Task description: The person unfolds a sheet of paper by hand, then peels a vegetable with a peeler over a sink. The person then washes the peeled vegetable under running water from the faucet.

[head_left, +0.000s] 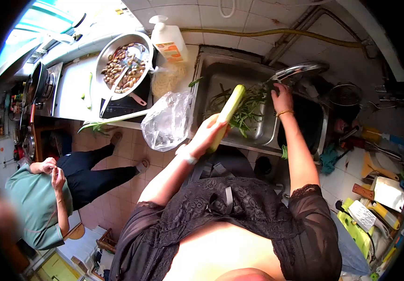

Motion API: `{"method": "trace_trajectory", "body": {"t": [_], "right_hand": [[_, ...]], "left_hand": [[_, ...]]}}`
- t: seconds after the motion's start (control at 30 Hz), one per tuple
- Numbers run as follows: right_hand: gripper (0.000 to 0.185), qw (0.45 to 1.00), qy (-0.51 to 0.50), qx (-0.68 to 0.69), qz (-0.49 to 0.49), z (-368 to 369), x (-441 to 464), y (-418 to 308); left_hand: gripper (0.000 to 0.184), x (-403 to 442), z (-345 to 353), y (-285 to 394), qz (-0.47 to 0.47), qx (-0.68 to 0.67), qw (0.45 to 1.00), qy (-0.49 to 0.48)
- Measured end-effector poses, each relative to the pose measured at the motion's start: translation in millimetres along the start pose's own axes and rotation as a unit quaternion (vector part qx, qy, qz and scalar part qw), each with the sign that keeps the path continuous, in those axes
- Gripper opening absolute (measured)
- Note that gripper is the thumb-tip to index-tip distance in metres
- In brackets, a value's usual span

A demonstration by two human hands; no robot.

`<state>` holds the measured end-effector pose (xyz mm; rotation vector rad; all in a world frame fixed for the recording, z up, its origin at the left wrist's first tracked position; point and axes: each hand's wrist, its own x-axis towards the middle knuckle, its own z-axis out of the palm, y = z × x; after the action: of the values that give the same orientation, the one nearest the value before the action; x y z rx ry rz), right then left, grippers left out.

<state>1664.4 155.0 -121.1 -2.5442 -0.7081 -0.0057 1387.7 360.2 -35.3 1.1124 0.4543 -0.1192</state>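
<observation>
My left hand [209, 133] is closed around a long, pale green peeled vegetable stem [232, 105], probably celtuce, tilted over the near side of the steel sink [201, 86]. Green peelings [246, 117] lie in the basin beneath it. To the right, my right hand [283, 99] is raised beside the chrome faucet [298, 70], over the divider between the two basins. Its fingers look apart and slightly bent, with nothing visible in them; whether they touch the faucet is unclear.
Left of the sink are a crumpled clear plastic bag [167, 122], a white pump bottle [169, 40] and a metal bowl [102, 56] of brown nuts or beans. Another person [40, 201] stands at the left, hands together. Utensils and a cleaver [389, 194] are at the right.
</observation>
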Motion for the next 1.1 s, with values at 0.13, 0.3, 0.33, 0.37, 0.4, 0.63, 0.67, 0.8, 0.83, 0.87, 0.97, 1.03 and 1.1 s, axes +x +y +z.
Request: {"method": "trace_trajectory", "body": {"t": [0.13,0.3,0.33,0.37,0.4,0.63,0.67,0.8,0.83,0.87,0.97,1.03,1.1], "right_hand": [[0.036,0.943,0.072,0.307,0.101,8,-33,-64],[0.040,0.769,-0.069,0.591,0.234,61,-13,-85],[0.037,0.753,-0.048,0.585,0.298,62,0,-88],[0.034,0.745,0.005,0.598,0.297,67,11,-86],[0.031,0.734,0.059,0.609,0.293,68,23,-84],[0.031,0.656,-0.012,0.685,0.316,59,26,-78],[0.029,0.657,0.019,0.689,0.306,62,22,-77],[0.018,0.848,0.037,0.498,0.176,79,8,-69],[0.023,0.897,0.045,0.423,0.120,66,2,-72],[0.023,0.931,0.026,0.350,0.100,56,-1,-77],[0.037,0.981,-0.010,0.191,-0.022,13,-4,-83],[0.039,0.993,-0.015,0.114,-0.025,2,-5,-81],[0.038,0.992,-0.044,0.115,0.002,-7,-2,-83]], "left_hand": [[0.040,70,29,-42,0.041,0.073,0.995,0.060],[0.041,110,44,-78,0.132,0.281,0.943,0.122],[0.041,105,50,-76,0.152,0.324,0.923,0.140],[0.043,98,53,-74,0.130,0.341,0.922,0.126],[0.043,96,53,-77,0.144,0.353,0.917,0.114],[0.038,132,51,-81,0.127,0.385,0.906,0.118],[0.040,142,52,-82,0.118,0.413,0.896,0.115],[0.037,169,59,-61,0.138,0.365,0.915,0.099],[0.037,160,65,-39,0.140,0.347,0.924,0.082],[0.037,165,62,-41,0.138,0.345,0.924,0.091],[0.031,189,56,-59,0.210,0.383,0.887,0.147],[0.028,184,61,-50,0.213,0.386,0.882,0.166],[0.028,189,64,-51,0.225,0.385,0.879,0.172]]}}
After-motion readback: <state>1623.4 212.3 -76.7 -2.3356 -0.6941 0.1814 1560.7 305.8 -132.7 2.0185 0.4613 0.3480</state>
